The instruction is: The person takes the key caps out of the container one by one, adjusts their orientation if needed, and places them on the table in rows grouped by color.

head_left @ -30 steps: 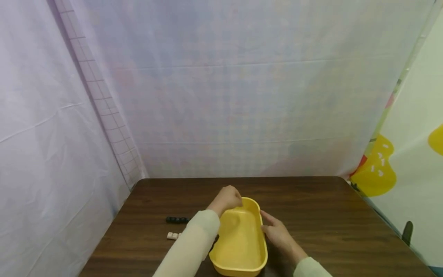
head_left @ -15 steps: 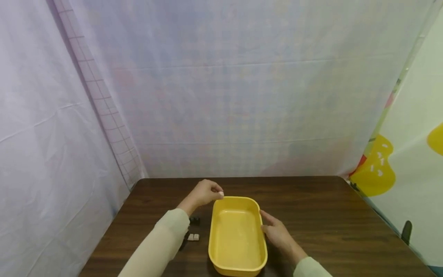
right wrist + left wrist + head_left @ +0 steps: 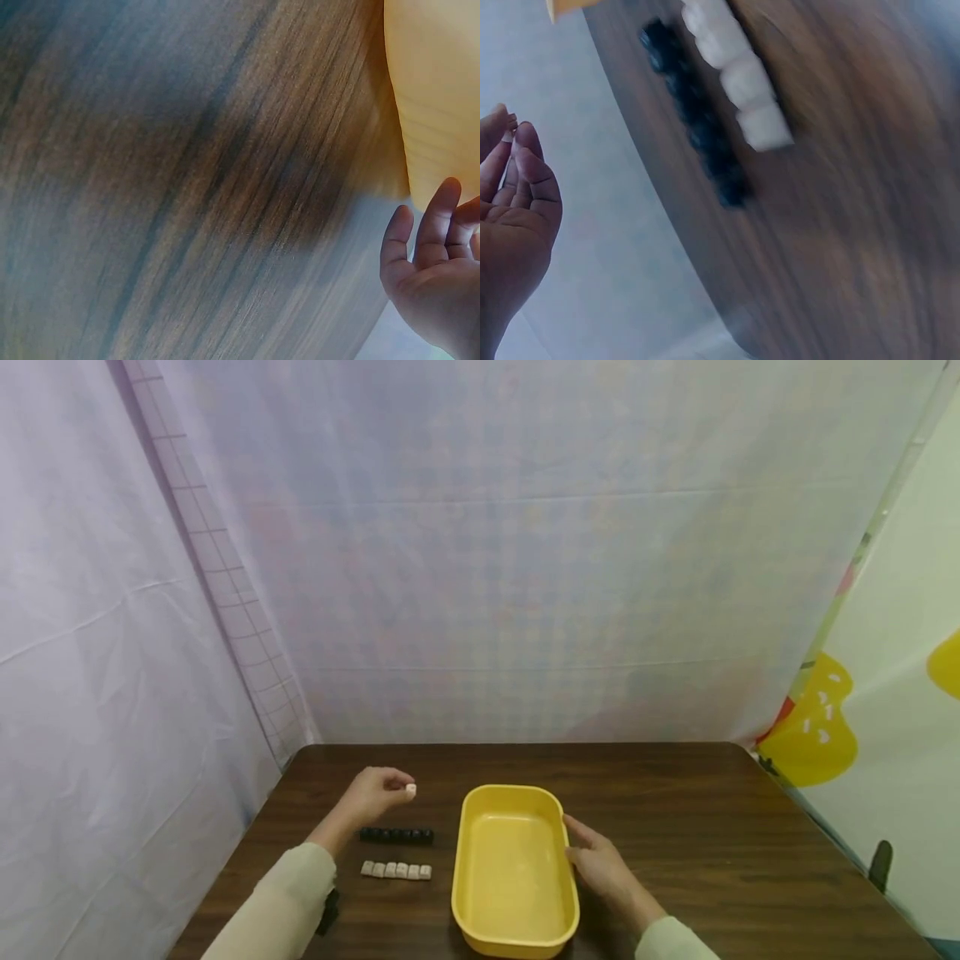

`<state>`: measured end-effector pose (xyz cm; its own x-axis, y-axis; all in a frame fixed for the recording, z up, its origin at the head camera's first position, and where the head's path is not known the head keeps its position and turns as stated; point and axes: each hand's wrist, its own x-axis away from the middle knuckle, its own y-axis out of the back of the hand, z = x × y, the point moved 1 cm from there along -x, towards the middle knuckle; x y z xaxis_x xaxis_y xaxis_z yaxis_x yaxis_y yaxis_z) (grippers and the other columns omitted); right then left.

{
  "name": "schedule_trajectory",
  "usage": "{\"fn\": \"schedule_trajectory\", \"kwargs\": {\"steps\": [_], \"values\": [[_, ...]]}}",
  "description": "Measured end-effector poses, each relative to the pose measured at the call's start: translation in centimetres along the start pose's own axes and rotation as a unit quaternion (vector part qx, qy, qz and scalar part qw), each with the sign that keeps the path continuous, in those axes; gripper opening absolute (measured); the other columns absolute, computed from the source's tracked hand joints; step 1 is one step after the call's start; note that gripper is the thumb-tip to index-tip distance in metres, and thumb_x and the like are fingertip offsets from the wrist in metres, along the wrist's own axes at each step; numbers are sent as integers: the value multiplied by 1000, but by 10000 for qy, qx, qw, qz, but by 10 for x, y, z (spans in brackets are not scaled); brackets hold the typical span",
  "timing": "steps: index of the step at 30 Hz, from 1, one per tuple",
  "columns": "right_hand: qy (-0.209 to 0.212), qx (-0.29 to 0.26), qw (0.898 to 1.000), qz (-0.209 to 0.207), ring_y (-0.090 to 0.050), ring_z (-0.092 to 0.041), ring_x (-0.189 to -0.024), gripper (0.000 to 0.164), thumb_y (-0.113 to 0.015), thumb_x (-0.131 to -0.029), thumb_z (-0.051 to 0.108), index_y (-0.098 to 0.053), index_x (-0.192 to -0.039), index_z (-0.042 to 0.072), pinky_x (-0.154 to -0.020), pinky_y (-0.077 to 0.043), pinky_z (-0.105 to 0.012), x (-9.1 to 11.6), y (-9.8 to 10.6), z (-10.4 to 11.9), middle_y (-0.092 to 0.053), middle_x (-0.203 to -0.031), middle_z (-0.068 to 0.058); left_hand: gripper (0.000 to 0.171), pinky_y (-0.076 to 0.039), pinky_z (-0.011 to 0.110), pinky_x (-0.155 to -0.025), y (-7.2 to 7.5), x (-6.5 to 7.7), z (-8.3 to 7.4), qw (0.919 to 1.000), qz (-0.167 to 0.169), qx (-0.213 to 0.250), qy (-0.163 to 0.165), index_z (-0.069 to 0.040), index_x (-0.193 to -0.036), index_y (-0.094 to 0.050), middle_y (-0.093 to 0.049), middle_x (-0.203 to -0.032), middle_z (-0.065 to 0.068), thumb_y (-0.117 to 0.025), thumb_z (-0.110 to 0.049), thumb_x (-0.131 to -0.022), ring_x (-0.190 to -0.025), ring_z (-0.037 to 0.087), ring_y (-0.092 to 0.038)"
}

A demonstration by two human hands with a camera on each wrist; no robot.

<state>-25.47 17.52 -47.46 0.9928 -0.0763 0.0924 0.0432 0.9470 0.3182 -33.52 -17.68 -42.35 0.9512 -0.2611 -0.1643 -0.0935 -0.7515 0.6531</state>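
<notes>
My left hand (image 3: 375, 795) pinches a small white keycap (image 3: 410, 790) between thumb and fingertips, above the table behind the keycap rows. The left wrist view shows the left hand (image 3: 517, 202) at its edge, the keycap mostly hidden by fingertips. Nearest below it lies a row of black keycaps (image 3: 396, 836); in front of that, a row of white keycaps (image 3: 396, 871). Right of the rows stands a yellow plastic bin (image 3: 517, 942). My right hand (image 3: 603, 868) rests against the bin's right outer wall, fingers mostly extended; in the right wrist view its fingers are near the yellow wall.
More black pieces (image 3: 328, 912) lie beside the left sleeve, partly hidden by it. The brown wooden table (image 3: 712, 843) extends right of the bin. Pale curtains (image 3: 525, 610) hang behind its far edge and at the left.
My left hand has moved left from over the bin to behind the black row, and the white keycap shows in its fingers. Both rows are uncovered. The right hand and bin stay put.
</notes>
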Motion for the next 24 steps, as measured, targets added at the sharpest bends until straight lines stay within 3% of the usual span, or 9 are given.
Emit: {"fn": "schedule_trajectory", "kwargs": {"steps": [7, 13, 18, 24], "values": [[-6, 55, 10000, 44, -37, -11, -48, 59, -54, -91, 0, -43, -149, 4, -45, -34, -24, 1, 0, 1, -52, -69, -5, 23, -54, 43, -78, 18, 26, 39, 9996, -31, -126, 246, 0, -107, -72, -70, -95, 6, -74, -15, -89, -92, 25, -66], [50, 5, 10000, 82, -33, -10, -45, 58, -51, -92, -1, -42, -149, 3, -44, -32, -22, 0, 1, 1, -44, -58, 0, 17, -50, 34, -69, 26, 45, 67, 9992, 112, -382, 34, 1, -97, -72, -67, -84, 3, -77, -10, -85, -80, 17, -61], [47, 18, 9999, 98, -34, -10, -46, 58, -52, -92, -1, -41, -149, 2, -45, -34, -23, 0, 1, 1, -47, -60, -2, 14, -48, 33, -67, 27, 55, 83, 9986, 300, -421, 74, 1, -92, -72, -66, -82, 2, -78, -8, -83, -75, 15, -57], [-1, 77, 9999, 97, -35, -10, -46, 58, -52, -92, 0, -42, -149, 3, -45, -35, -23, 1, 1, 1, -49, -63, -3, 14, -47, 29, -64, 21, 64, 91, 9980, 586, -254, 1, 1, -89, -72, -66, -79, 1, -80, -3, -78, -73, 14, -55]]}}
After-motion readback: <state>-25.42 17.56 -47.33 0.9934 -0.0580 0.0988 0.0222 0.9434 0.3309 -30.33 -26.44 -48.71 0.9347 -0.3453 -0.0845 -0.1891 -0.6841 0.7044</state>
